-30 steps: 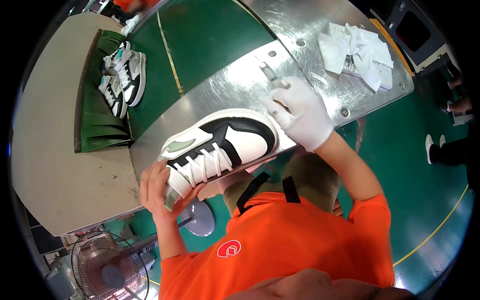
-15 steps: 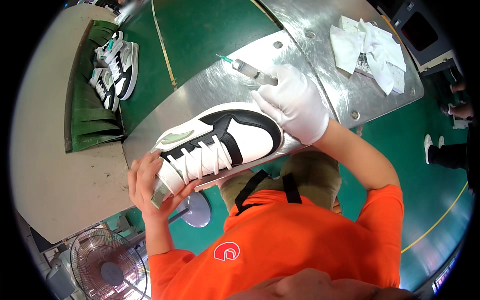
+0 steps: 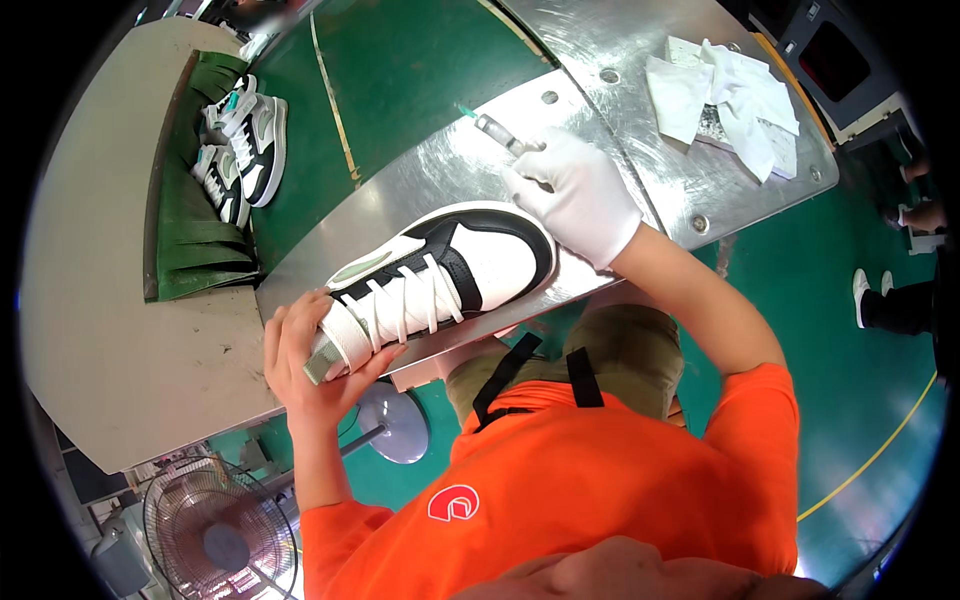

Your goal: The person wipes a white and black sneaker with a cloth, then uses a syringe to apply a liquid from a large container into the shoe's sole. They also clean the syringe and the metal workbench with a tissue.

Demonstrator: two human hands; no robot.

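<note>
A white and black sneaker (image 3: 440, 275) with white laces and pale green trim lies across the metal table in front of me, toe to the right. Around its heel and collar, my bare left hand (image 3: 312, 350) is closed, thumb on the near side and fingers on the far side. My right hand (image 3: 580, 195), in a white glove, grips a clear syringe (image 3: 498, 134) with a green tip that points to the far left. The gloved hand is just beyond the shoe's toe; whether it touches the sole edge I cannot tell.
Several similar sneakers (image 3: 262, 150) are on the green conveyor belt (image 3: 400, 60), by a green flap curtain (image 3: 200, 265). White cloths (image 3: 745, 100) lie on a block at the far right of the metal table (image 3: 660, 210). A fan (image 3: 222, 535) stands at lower left.
My right hand has shifted slightly and turned, and the syringe now shows less of its barrel. The sneaker's heel end has moved a little to the right with my left hand.
</note>
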